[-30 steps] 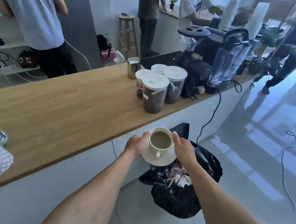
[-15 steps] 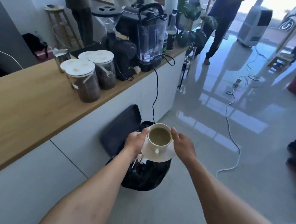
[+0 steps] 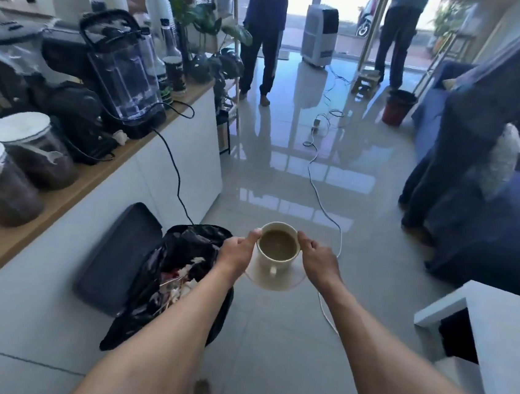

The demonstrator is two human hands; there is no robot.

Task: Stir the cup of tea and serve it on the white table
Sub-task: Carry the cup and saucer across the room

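Cup of tea carried on its saucer in both hands above the tiled floor.

The wooden counter (image 3: 69, 196) runs along 9 to 10 o'clock; a white table (image 3: 501, 331) corner shows at 4 o'clock; a black rubbish bag (image 3: 178, 262) sits at 7 o'clock beside the left forearm. At centre, the left hand (image 3: 236, 253) and right hand (image 3: 318, 262) each grip the saucer (image 3: 275, 282) edge, thumbs touching the cup (image 3: 277, 251), which stands upright, full, handle toward the wearer.
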